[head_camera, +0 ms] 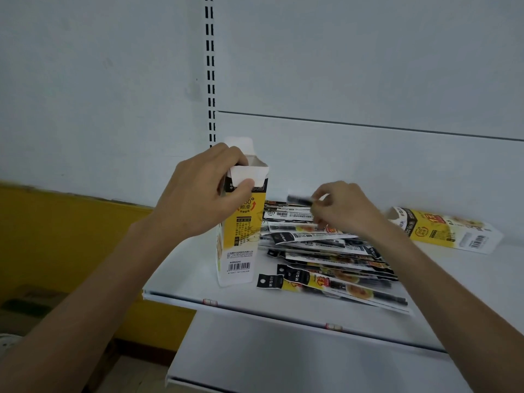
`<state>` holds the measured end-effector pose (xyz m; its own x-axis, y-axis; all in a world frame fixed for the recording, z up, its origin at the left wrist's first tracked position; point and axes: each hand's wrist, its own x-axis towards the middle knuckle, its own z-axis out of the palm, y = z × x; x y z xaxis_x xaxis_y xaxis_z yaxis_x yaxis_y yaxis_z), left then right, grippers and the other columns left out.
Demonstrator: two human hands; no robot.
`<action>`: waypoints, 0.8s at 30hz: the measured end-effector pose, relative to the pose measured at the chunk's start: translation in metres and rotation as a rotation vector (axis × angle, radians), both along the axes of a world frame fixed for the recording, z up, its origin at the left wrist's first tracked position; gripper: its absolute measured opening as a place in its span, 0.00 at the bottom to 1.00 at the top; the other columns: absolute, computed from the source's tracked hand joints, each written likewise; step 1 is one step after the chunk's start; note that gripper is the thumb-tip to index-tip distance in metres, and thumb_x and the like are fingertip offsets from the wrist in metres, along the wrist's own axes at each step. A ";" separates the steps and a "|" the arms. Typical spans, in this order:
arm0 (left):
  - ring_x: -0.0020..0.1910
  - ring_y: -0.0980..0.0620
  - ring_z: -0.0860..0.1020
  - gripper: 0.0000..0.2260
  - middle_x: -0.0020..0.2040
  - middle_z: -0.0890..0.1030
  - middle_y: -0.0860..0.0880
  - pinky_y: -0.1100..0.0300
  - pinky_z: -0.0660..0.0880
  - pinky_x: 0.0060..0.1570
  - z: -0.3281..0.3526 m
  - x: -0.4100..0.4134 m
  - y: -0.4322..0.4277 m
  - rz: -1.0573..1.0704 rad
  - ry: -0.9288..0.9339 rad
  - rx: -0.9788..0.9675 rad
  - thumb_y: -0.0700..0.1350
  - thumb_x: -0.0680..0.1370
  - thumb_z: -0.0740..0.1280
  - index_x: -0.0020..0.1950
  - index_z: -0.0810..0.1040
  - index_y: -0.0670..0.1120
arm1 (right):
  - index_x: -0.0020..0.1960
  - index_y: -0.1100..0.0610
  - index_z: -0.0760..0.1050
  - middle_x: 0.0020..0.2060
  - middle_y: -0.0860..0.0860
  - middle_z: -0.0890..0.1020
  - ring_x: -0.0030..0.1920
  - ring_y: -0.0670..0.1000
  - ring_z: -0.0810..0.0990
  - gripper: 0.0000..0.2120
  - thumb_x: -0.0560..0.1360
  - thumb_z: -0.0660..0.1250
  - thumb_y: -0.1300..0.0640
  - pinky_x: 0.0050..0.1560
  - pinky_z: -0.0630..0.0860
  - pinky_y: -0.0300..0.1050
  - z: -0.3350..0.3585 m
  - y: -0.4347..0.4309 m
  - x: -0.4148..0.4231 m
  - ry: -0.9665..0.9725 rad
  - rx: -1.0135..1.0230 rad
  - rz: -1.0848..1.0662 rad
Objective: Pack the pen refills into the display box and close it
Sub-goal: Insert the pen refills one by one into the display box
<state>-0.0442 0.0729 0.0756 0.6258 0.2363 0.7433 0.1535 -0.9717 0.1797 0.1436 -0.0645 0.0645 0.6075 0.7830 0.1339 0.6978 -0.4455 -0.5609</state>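
— Now, nearest first. What sits at the front of the shelf (pixel 283 310)?
— Loose pen refills (pixel 326 259): flat packets in a fanned pile, long axes running roughly left to right, hang-hole ends toward the display box (pixel 241 251). The pile lies just right of the box; whether they touch, cannot tell.
— Box state?
— Upright on its short end, mouth up, top flaps open. Left hand (pixel 195 197) grips it near the top, thumb on the front flap (pixel 248 175), fingers curled round the back. What is inside does not show.
— Right hand?
— Right hand (pixel 343 211) is over the far side of the pile, fingertips pinching one refill (pixel 299 199). Blurred; its dark end points left, toward the box.
— Relation for the next move?
— The box mouth is left of and above the pinched packet. Judgement: the packet lies near level and the box axis is vertical, so it wants tipping on end before going in. The right hand is nearer; the left only steadies.
— Behind?
— Second box (pixel 445 229) on its side, far right, well apart. Then the back panel with its slotted upright (pixel 210 66).
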 end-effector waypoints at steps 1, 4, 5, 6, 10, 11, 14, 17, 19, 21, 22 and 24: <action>0.34 0.61 0.71 0.13 0.41 0.73 0.54 0.68 0.63 0.31 0.000 0.000 0.000 -0.006 0.003 0.000 0.58 0.71 0.55 0.46 0.70 0.51 | 0.57 0.59 0.76 0.41 0.54 0.82 0.36 0.50 0.82 0.12 0.74 0.65 0.61 0.35 0.77 0.38 -0.011 0.005 0.001 -0.068 -0.121 0.014; 0.35 0.60 0.72 0.08 0.42 0.74 0.54 0.68 0.64 0.31 0.000 0.000 0.002 -0.005 0.019 -0.004 0.55 0.72 0.58 0.46 0.69 0.53 | 0.63 0.54 0.74 0.58 0.55 0.79 0.54 0.54 0.78 0.19 0.73 0.65 0.53 0.51 0.75 0.45 -0.035 0.014 0.009 -0.228 -0.343 0.013; 0.35 0.60 0.72 0.07 0.42 0.74 0.53 0.68 0.64 0.31 -0.001 -0.001 0.003 -0.005 0.022 -0.006 0.55 0.73 0.59 0.46 0.68 0.54 | 0.64 0.52 0.74 0.60 0.54 0.78 0.57 0.55 0.77 0.19 0.73 0.65 0.52 0.54 0.75 0.47 -0.038 0.015 0.011 -0.253 -0.344 0.008; 0.35 0.60 0.72 0.07 0.42 0.74 0.53 0.68 0.64 0.31 -0.001 -0.001 0.004 -0.005 0.021 -0.004 0.55 0.73 0.58 0.46 0.68 0.54 | 0.63 0.51 0.74 0.61 0.53 0.77 0.57 0.55 0.76 0.19 0.73 0.64 0.51 0.55 0.74 0.47 -0.038 0.015 0.013 -0.271 -0.339 0.008; 0.33 0.60 0.71 0.07 0.40 0.73 0.54 0.69 0.62 0.30 -0.001 0.000 0.004 -0.005 0.011 0.001 0.55 0.73 0.58 0.45 0.68 0.53 | 0.49 0.50 0.79 0.41 0.49 0.80 0.44 0.52 0.77 0.07 0.73 0.66 0.52 0.38 0.70 0.41 -0.034 0.013 0.012 -0.352 -0.344 0.061; 0.34 0.59 0.71 0.08 0.40 0.73 0.54 0.68 0.63 0.30 -0.001 0.000 0.004 -0.007 0.007 0.000 0.55 0.72 0.58 0.45 0.69 0.53 | 0.43 0.50 0.78 0.35 0.47 0.77 0.41 0.52 0.76 0.03 0.73 0.66 0.52 0.33 0.66 0.40 -0.032 0.012 0.011 -0.386 -0.341 0.070; 0.35 0.59 0.72 0.12 0.40 0.74 0.53 0.67 0.65 0.31 -0.001 0.000 0.004 -0.023 -0.002 -0.005 0.57 0.71 0.55 0.46 0.70 0.52 | 0.42 0.50 0.77 0.32 0.48 0.77 0.38 0.53 0.74 0.05 0.74 0.65 0.51 0.33 0.65 0.41 -0.033 0.008 0.010 -0.463 -0.231 0.061; 0.35 0.59 0.72 0.13 0.40 0.73 0.54 0.68 0.64 0.31 -0.001 -0.001 0.006 -0.012 -0.012 -0.004 0.58 0.71 0.54 0.46 0.71 0.52 | 0.45 0.53 0.77 0.30 0.51 0.78 0.30 0.52 0.73 0.08 0.78 0.61 0.54 0.31 0.65 0.41 -0.027 0.006 0.008 -0.438 -0.046 0.066; 0.35 0.60 0.72 0.12 0.40 0.73 0.55 0.69 0.63 0.31 -0.001 -0.001 0.006 -0.018 -0.013 -0.001 0.58 0.71 0.54 0.46 0.70 0.53 | 0.42 0.52 0.73 0.27 0.48 0.76 0.26 0.49 0.75 0.08 0.79 0.59 0.58 0.28 0.68 0.42 -0.020 0.005 0.003 -0.330 0.054 0.105; 0.35 0.61 0.71 0.13 0.40 0.73 0.55 0.70 0.62 0.31 -0.002 -0.001 0.005 -0.032 -0.021 0.011 0.57 0.72 0.55 0.46 0.71 0.51 | 0.45 0.55 0.77 0.33 0.51 0.81 0.29 0.48 0.80 0.09 0.77 0.60 0.64 0.32 0.76 0.39 -0.013 0.004 -0.003 -0.189 0.172 0.122; 0.35 0.62 0.71 0.14 0.40 0.72 0.55 0.71 0.61 0.31 -0.003 -0.001 0.005 -0.035 -0.028 0.016 0.57 0.72 0.55 0.47 0.73 0.49 | 0.47 0.55 0.79 0.38 0.51 0.82 0.32 0.46 0.81 0.12 0.75 0.61 0.68 0.33 0.77 0.35 -0.010 0.003 -0.005 -0.140 0.221 0.118; 0.36 0.65 0.72 0.15 0.40 0.72 0.56 0.71 0.61 0.31 -0.003 -0.002 0.005 -0.037 -0.036 0.012 0.57 0.72 0.56 0.48 0.74 0.48 | 0.47 0.53 0.80 0.43 0.49 0.81 0.36 0.41 0.80 0.20 0.71 0.59 0.74 0.32 0.75 0.29 -0.007 0.003 -0.008 -0.030 0.300 0.110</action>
